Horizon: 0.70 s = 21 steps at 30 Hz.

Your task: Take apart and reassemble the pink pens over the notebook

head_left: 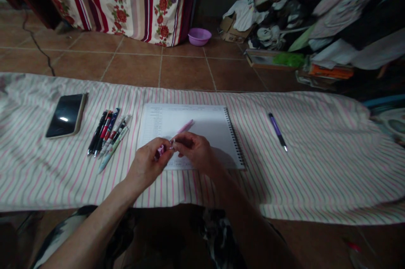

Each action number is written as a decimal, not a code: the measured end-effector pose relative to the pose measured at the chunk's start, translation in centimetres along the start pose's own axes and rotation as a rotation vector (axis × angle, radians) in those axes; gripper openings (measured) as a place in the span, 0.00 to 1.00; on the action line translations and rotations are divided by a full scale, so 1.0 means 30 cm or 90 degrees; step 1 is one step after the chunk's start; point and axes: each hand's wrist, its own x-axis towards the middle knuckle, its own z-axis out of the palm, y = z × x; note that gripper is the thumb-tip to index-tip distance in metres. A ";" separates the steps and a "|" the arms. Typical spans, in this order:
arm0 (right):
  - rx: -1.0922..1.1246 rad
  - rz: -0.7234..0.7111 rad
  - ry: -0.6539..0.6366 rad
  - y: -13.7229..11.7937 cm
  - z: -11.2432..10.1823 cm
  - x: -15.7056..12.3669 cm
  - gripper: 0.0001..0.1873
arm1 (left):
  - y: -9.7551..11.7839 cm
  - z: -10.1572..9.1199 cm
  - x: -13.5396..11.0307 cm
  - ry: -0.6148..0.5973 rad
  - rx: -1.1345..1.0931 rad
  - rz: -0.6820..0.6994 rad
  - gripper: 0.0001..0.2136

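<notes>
Both my hands meet over the lower part of an open spiral notebook [202, 121] lying on a striped cloth. My right hand [194, 150] pinches a pink pen [184, 127] whose barrel points up and to the right. My left hand [148, 163] is closed on a small pink piece at the pen's lower end; what that piece is I cannot make out. A row of several pens [109, 134] lies to the left of the notebook. A single purple pen [277, 131] lies to the right of it.
A dark phone [66, 115] rests on the striped cloth [316, 167] at the left. Beyond the cloth is a tiled floor with a purple bowl [199, 36], a flowered hanging fabric and a heap of clothes and boxes at the back right.
</notes>
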 end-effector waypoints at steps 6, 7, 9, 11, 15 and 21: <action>0.081 0.030 0.012 0.003 -0.001 0.004 0.07 | 0.002 0.015 -0.003 -0.001 -0.012 0.120 0.01; 0.081 0.030 0.013 0.002 -0.003 0.005 0.07 | 0.005 0.013 -0.004 -0.004 -0.015 0.132 0.01; 0.065 0.017 0.024 0.001 -0.008 0.007 0.07 | 0.014 0.006 -0.006 -0.007 -0.023 0.145 0.03; 0.031 -0.003 0.048 -0.001 -0.016 0.009 0.07 | 0.023 -0.006 -0.008 -0.011 -0.025 0.154 0.06; -0.038 -0.029 0.075 0.003 -0.029 0.010 0.07 | 0.030 -0.027 -0.012 -0.021 -0.027 0.159 0.11; -0.091 -0.056 0.059 0.025 -0.029 0.004 0.07 | 0.020 -0.022 -0.009 -0.016 -0.031 0.158 0.12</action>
